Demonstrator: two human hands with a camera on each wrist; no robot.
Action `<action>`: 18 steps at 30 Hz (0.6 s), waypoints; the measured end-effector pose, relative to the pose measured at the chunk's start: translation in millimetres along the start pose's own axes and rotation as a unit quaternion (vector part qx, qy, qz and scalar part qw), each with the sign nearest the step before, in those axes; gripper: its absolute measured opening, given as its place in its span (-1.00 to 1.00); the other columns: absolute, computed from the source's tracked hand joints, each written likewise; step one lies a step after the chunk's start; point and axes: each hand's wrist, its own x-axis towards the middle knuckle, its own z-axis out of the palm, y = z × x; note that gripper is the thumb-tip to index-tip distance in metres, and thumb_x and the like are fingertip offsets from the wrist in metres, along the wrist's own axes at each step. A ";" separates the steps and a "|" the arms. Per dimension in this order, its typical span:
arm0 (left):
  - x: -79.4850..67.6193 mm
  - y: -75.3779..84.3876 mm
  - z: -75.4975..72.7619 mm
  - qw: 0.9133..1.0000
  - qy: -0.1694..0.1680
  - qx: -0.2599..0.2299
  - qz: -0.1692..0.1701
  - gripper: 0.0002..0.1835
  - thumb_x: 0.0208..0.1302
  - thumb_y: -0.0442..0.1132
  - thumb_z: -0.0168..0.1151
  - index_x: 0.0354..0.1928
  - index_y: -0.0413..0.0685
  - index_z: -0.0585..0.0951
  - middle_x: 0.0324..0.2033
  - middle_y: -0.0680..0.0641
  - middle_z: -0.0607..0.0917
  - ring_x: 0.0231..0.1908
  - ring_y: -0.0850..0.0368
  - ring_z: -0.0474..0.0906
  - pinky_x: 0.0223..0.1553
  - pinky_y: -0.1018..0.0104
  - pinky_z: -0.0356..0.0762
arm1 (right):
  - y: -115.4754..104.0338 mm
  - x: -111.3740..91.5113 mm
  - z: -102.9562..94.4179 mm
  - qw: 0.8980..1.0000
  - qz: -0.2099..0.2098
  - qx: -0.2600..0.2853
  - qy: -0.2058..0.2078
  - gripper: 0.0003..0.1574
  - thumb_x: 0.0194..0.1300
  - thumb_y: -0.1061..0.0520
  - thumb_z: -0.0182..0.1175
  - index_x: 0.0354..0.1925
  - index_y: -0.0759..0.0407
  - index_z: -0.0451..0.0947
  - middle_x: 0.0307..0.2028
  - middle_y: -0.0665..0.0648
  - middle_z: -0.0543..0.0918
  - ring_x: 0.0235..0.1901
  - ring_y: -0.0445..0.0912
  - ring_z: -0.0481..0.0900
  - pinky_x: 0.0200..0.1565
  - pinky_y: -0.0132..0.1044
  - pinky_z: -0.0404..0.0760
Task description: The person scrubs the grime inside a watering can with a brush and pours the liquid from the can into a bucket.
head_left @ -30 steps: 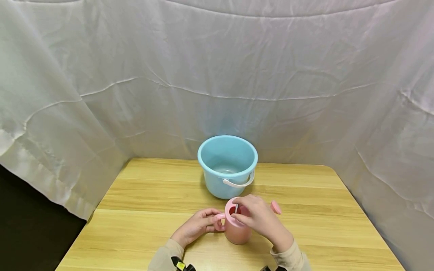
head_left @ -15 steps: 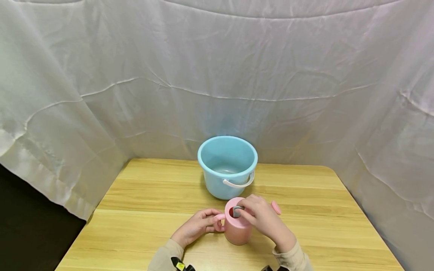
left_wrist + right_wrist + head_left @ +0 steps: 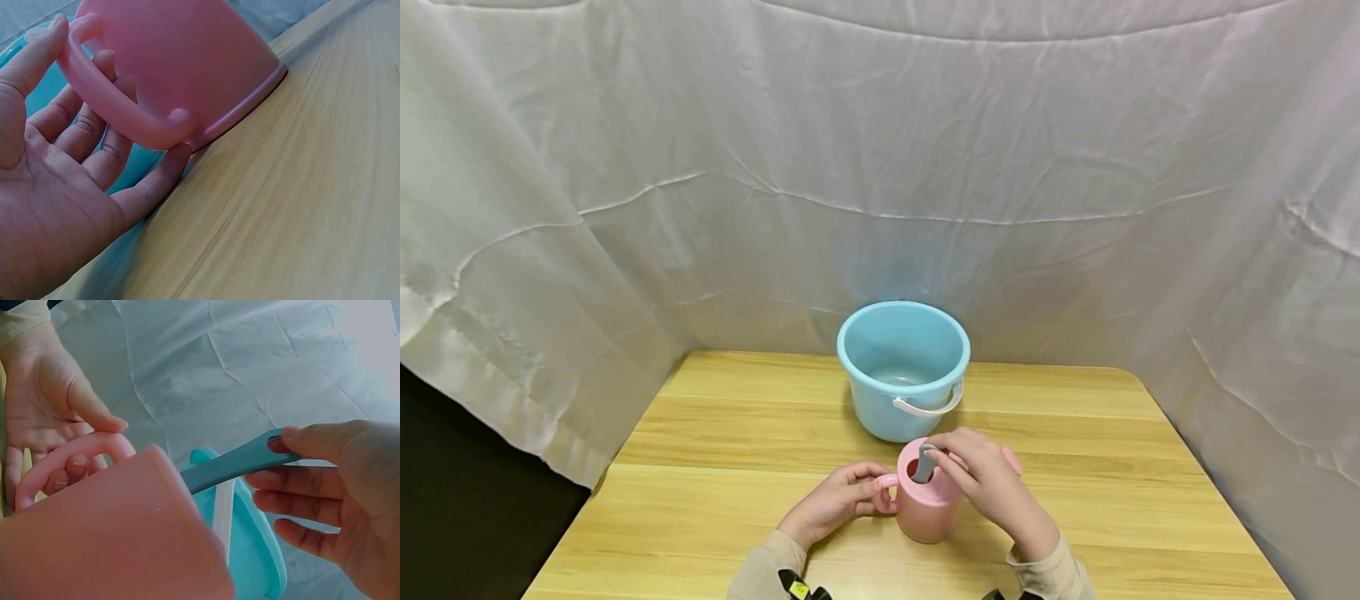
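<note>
The left hand (image 3: 838,500) holds the pink loop (image 3: 119,106) of the watering can (image 3: 925,521) lightly, thumb resting on top and fingers loosely bent, some showing through the gap. The right hand (image 3: 988,483) pinches a gray handle (image 3: 234,464) at its upper end between thumb and forefinger, its other fingers half bent and holding nothing. The gray handle slants up out of the can's round opening (image 3: 913,468); its lower end is hidden inside. Half a second ago only a short curve of it showed at the opening; now a longer piece stands clear, while the left hand and the can have stayed put. That suggests the handle is being drawn upward, with the lift only partly done. The can stands upright on the wooden table (image 3: 737,467), its pink spout end (image 3: 1012,460) partly behind the right hand. Just beyond stands a light-blue bucket (image 3: 880,412) with its white handle (image 3: 928,411) hanging down, and behind it hangs a pale curtain (image 3: 880,167).
</note>
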 end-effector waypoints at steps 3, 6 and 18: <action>-0.3 -0.1 -0.1 1.000 0.001 0.000 0.000 -0.75 0.46 -0.22 0.04 0.09 -0.12 0.52 -0.34 0.04 0.70 -0.07 0.04 0.69 0.15 0.06 0.59 | -0.8 -0.3 -2.4 0.999 -0.016 -0.015 0.030 -0.75 0.16 0.27 0.33 -0.17 0.02 0.67 -0.31 -0.11 0.70 -0.30 -0.27 0.56 -0.26 -0.42 0.56; -0.4 -0.4 -0.2 1.000 0.002 0.000 0.000 -0.75 0.46 -0.23 0.03 0.09 -0.12 0.52 -0.33 0.04 0.69 -0.06 0.04 0.69 0.16 0.06 0.59 | -1.9 -0.2 -4.3 0.998 -0.024 -0.028 0.045 -0.71 0.14 0.28 0.34 -0.17 -0.01 0.67 -0.31 -0.14 0.69 -0.31 -0.26 0.55 -0.26 -0.43 0.54; -0.1 -0.7 -0.5 1.000 -0.001 -0.002 0.003 -0.74 0.46 -0.22 0.05 0.09 -0.13 0.52 -0.34 0.04 0.69 -0.06 0.03 0.69 0.17 0.03 0.58 | -2.0 0.8 4.3 1.000 -0.017 -0.017 -0.003 -0.74 0.19 0.21 0.34 -0.12 0.03 0.66 -0.31 -0.14 0.68 -0.32 -0.23 0.56 -0.24 -0.37 0.53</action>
